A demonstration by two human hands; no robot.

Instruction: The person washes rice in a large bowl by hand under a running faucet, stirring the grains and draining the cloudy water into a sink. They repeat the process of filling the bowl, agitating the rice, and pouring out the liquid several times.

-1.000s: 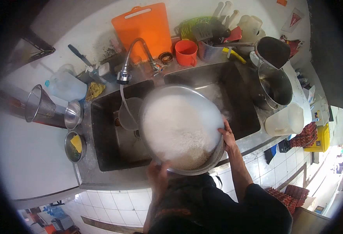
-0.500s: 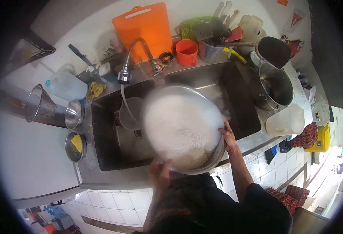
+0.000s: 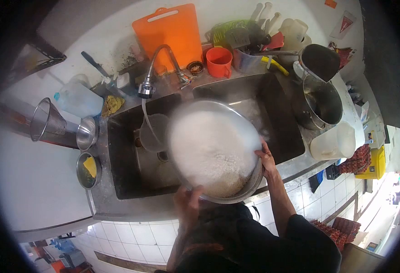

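A large round metal bowl (image 3: pixel 254 182) is held over the front of the double sink, tilted. In it lie pale grains that look like rice (image 3: pixel 231 175), partly under cloudy white water (image 3: pixel 209 136). My left hand (image 3: pixel 188 200) grips the rim at the near left, thumb over the edge. On the right side, my right hand (image 3: pixel 266 159) is closed round the rim, its other fingers partly hidden beneath. Beside the bowl, water runs from the faucet (image 3: pixel 145 89) into a translucent pitcher (image 3: pixel 153 139) in the left basin.
The sink (image 3: pixel 122 182) has two basins. An orange cutting board (image 3: pixel 172 38) leans on the wall near a red mug (image 3: pixel 218 62). Pots (image 3: pixel 320 102) and a plastic container (image 3: pixel 334 142) stand at right. Small metal bowls (image 3: pixel 87 133) and a strainer (image 3: pixel 45 120) are at left.
Almost nothing differs. The view has shifted very slightly, and both hands keep the same hold on the bowl. Water still runs from the faucet.
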